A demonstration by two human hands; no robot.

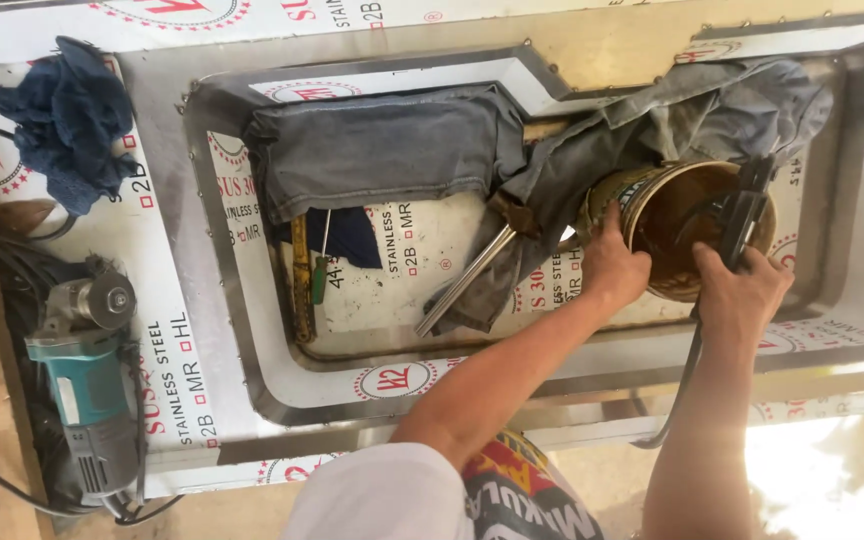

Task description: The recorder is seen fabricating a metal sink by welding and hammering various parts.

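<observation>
Bucket (697, 225) of brown liquid, left hand (614, 262) gripping rim, right hand (742, 290) holding black tool (742, 215) inside

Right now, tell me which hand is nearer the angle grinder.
Left. The left hand grips the bucket rim, on the side toward the angle grinder; the right hand is farther away, holding a dark tool.

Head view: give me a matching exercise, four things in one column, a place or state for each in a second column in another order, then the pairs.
Things:
1. angle grinder
2. dark blue rag
3. bucket
4. grey cloth

Places or states:
A. gripped at the rim by the left hand
B. bunched up at the picture's upper left
C. lying on its side on the steel sheet at the left
D. spread across the top of the recessed tray

Pairs: 1-C, 2-B, 3-A, 4-D
</observation>
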